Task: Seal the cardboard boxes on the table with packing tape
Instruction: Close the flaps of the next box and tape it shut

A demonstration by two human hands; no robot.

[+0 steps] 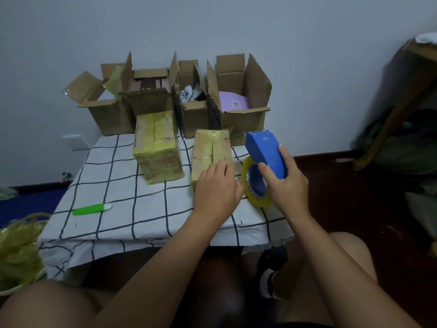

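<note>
Two taped boxes on checked table: one (159, 145) at centre, other (211, 152) under left hand (216, 185), fingers flat on top. Right hand (287, 183) grips blue tape dispenser (264, 157), just right of that box. Four open boxes (236, 95) behind; green cutter (92, 209) front-left.

I see a low table (113, 223) under a white cloth with a dark grid. Four open cardboard boxes (243, 119) line its far edge; two taped boxes (158, 147) sit nearer, apart. A green cutter (92, 209) lies front left. Yellow tape roll (257, 200) touches the right edge.
</note>
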